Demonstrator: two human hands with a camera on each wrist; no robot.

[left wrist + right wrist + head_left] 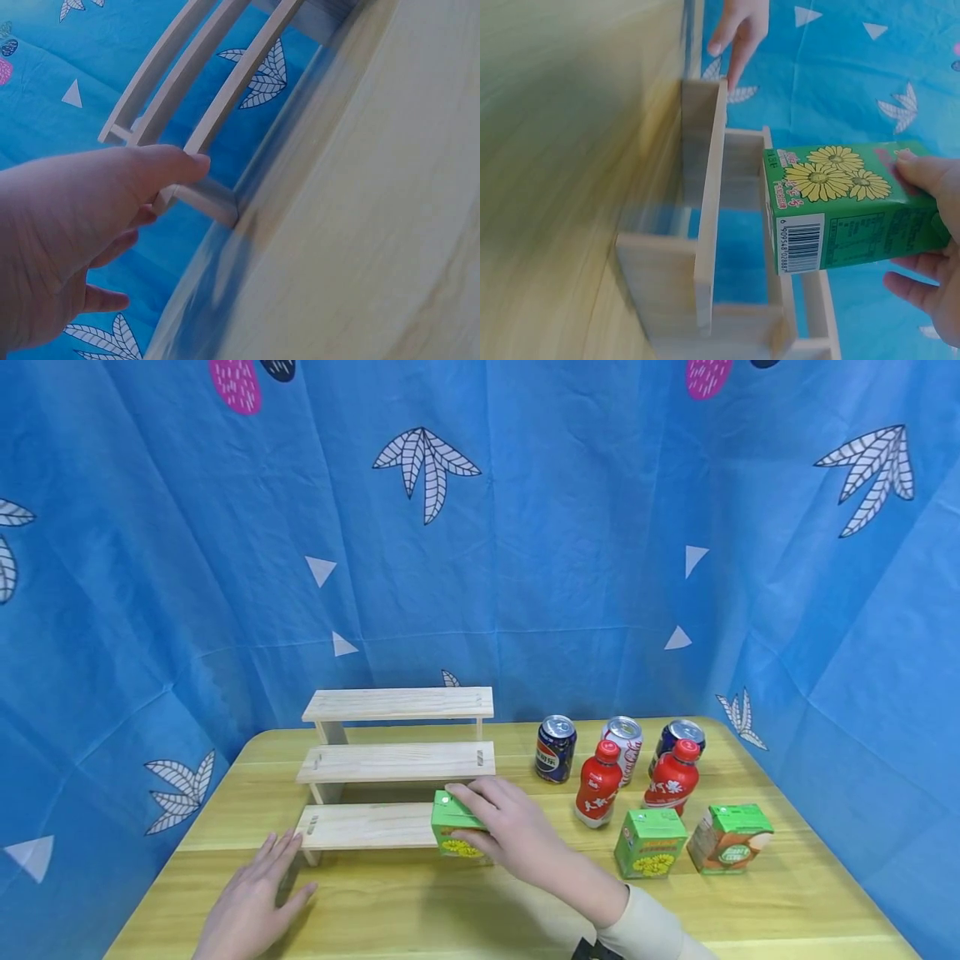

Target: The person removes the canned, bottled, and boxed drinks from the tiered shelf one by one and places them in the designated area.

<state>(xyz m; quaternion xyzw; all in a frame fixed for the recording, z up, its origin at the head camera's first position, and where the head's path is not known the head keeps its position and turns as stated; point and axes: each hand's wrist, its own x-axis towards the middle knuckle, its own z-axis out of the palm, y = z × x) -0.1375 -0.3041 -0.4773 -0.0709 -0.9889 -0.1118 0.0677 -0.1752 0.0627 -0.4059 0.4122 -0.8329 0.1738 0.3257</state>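
Note:
My right hand (517,831) grips a green drink carton (453,827) with yellow flowers, thumb and fingers on its opposite sides. That carton hangs at the right end of a pale wooden three-step rack (367,827). In the right wrist view, a gap shows between the carton's base (776,217) and the lowest board (711,217). At the rack's left end is my left hand (251,902), its fingers extended and fingertips at the lowest board's end; the left wrist view shows its thumb (176,165) beside that board.
To the right stand a flowered green carton (651,843), a brown-and-green carton (729,839), two red bottles (598,783) (672,777), two dark blue cans (556,749) (686,732) and a white cola can (624,735). A blue curtain (570,568) hangs behind the wooden table (375,910).

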